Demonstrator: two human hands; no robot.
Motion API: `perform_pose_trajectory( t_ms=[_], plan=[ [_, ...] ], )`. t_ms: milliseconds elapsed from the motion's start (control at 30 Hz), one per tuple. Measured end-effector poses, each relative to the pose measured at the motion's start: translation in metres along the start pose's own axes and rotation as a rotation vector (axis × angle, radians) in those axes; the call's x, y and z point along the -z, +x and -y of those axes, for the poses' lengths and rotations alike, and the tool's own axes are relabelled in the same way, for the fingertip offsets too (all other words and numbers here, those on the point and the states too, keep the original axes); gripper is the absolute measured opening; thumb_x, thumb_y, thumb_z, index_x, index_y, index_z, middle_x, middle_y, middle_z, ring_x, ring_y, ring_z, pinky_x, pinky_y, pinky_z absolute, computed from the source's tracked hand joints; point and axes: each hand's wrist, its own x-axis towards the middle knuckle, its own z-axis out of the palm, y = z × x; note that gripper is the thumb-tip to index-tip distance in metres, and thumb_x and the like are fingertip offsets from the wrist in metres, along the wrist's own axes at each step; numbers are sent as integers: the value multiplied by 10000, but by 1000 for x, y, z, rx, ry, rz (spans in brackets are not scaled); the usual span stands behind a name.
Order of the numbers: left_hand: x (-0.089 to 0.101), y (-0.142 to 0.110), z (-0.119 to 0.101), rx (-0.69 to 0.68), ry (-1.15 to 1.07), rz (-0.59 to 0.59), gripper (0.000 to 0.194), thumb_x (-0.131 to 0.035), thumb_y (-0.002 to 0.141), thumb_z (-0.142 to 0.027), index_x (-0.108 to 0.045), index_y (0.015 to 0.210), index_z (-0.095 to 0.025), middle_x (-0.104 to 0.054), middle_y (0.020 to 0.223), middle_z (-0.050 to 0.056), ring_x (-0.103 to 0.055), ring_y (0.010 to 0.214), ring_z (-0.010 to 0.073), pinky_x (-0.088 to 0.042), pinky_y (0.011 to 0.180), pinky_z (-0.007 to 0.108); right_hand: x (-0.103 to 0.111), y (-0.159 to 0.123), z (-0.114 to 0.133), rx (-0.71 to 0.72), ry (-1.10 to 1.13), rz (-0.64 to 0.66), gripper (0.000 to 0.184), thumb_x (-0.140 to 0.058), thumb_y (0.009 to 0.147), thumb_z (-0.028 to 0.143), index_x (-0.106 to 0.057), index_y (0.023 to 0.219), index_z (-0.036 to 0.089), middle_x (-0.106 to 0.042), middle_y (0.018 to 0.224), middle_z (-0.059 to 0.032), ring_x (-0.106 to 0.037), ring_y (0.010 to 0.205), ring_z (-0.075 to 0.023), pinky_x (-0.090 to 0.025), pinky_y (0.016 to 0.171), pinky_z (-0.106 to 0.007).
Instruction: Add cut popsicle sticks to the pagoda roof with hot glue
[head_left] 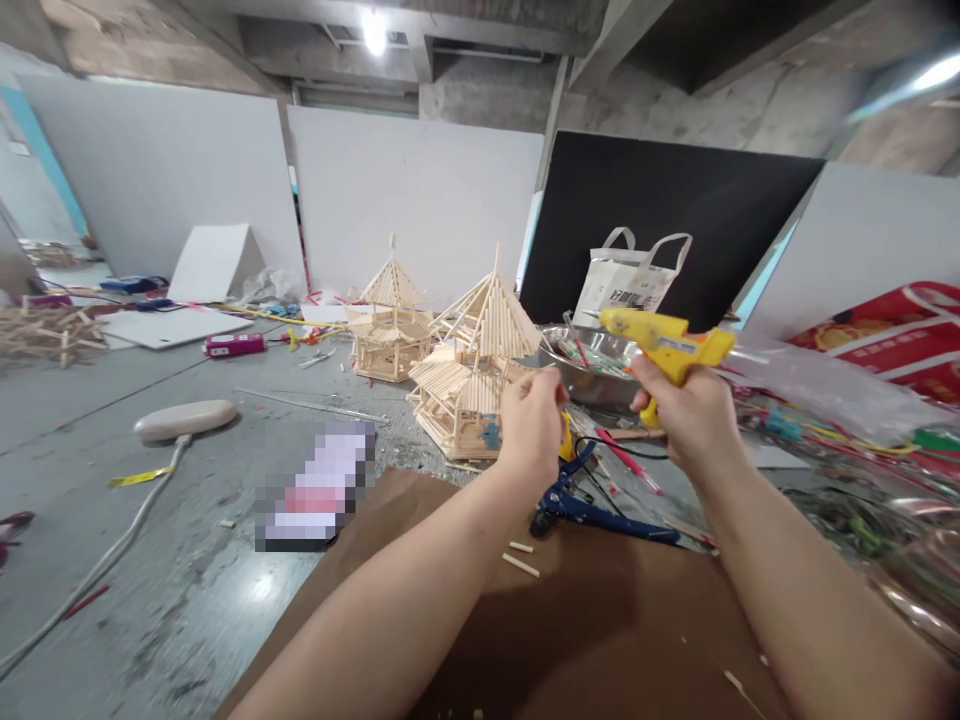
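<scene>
My right hand (699, 412) is wrapped round the handle of a yellow glue gun (667, 340), its nozzle pointing left. My left hand (529, 420) is closed, fingers pinched together in front of a small stick-built pavilion (491, 325); whatever they may hold is hidden. That model has a pointed roof and a tiered lower part of pale wooden sticks. Behind it to the left stands a similar stick pavilion (390, 345). Below my hands lies a blue-handled cutting tool (615, 517). Short cut sticks (520, 565) rest on the brown sheet (592, 630).
A blurred-out phone (319, 485) and a white corded device (186, 420) lie to the left. Behind the glue gun stand a metal bowl (581, 375) of scraps and a white tote bag (619, 285). Clutter and plastic wrap (817, 375) cover the right side.
</scene>
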Motion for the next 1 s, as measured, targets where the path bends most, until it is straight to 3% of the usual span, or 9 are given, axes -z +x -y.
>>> perform_pose_trajectory(
  t_ms=[100, 200, 300, 400, 533, 633, 833, 1000],
  plan=[
    [-6, -12, 10, -58, 212, 285, 318, -425, 750, -337, -418, 479, -171, -276, 385, -54, -233, 338, 40, -174, 378, 207, 9, 2, -37, -112, 164, -8, 205, -588, 648, 391, -483, 695, 221, -526, 624, -11, -440, 428, -106, -389, 415, -248],
    [-8, -23, 22, -151, 516, 528, 339, -408, 757, -332, -425, 454, -180, -324, 397, -28, -280, 374, 66, -217, 414, 229, 17, 6, -68, -297, 252, 8, 95, -571, 652, 227, -480, 642, 204, -503, 542, 19, -439, 387, -86, -410, 396, -223],
    [-5, -33, 33, -371, 865, 631, 361, -399, 768, -289, -361, 422, -192, -360, 429, -5, -313, 412, 93, -225, 436, 248, 23, 9, -88, -467, 297, 69, 49, -541, 663, 146, -513, 647, 182, -514, 501, 18, -459, 378, -83, -429, 382, -210],
    [6, -43, 41, -614, 1179, 678, 323, -406, 778, -288, -416, 464, -214, -465, 482, 21, -411, 444, 131, -269, 462, 266, 27, 11, -97, -575, 317, 112, 62, -531, 687, 130, -519, 641, 170, -520, 467, 16, -484, 378, -88, -447, 378, -206],
    [29, -50, 38, -710, 1461, 894, 282, -370, 797, -293, -501, 558, -221, -593, 606, 56, -530, 503, 168, -330, 468, 270, 30, 12, -102, -624, 310, 114, 63, -553, 703, 166, -524, 647, 172, -529, 448, 16, -494, 367, -93, -449, 357, -203],
    [50, -45, 27, -678, 1560, 888, 262, -343, 806, -277, -531, 632, -221, -623, 680, 56, -572, 576, 181, -354, 478, 260, 31, 13, -105, -644, 287, 112, 74, -561, 711, 185, -528, 647, 165, -540, 452, 7, -501, 362, -96, -448, 352, -206],
    [89, -12, 3, -386, 1771, 669, 247, -342, 749, -182, -588, 726, -196, -622, 735, 84, -575, 686, 206, -404, 589, 291, 29, 14, -112, -636, 214, 73, 86, -576, 697, 153, -498, 663, 154, -502, 385, 24, -476, 305, -105, -369, 274, -185],
    [102, 0, -6, -276, 1766, 685, 237, -379, 705, -166, -607, 771, -183, -627, 813, 104, -570, 761, 228, -405, 658, 327, 28, 14, -113, -616, 213, 41, 87, -564, 713, 181, -487, 681, 158, -490, 377, 34, -477, 302, -105, -380, 284, -190]
  ],
)
